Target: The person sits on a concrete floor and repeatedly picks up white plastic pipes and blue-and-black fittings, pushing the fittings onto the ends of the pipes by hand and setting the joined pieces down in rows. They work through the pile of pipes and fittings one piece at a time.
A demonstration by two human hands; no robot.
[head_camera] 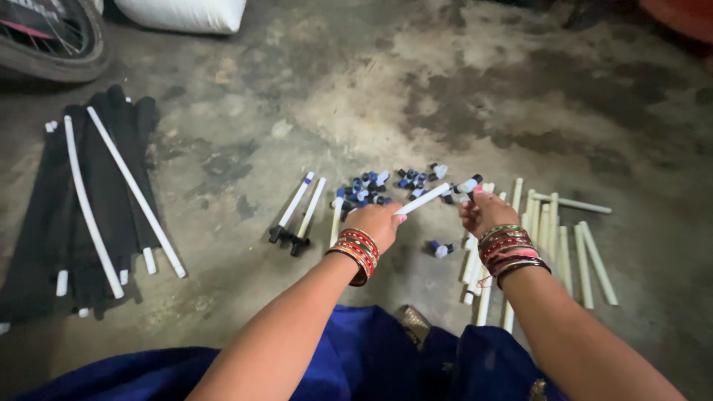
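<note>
A: White plastic, that thin tube (425, 198)?
B: Yes, with a black-and-blue cap (469, 183) on its end; left hand (380, 220) pinches the tube, right hand (483, 212) grips the cap.
A: Where?
B: Just above the cap pile (386, 186) on the floor (460, 89).

1. Both forearms reach forward, converging, bangles stacked on each wrist.
2. Left hand (377, 221): fingers curled closed, knuckles up, pinch grip.
3. Right hand (484, 212): fingers bunched shut, close beside the left.
</note>
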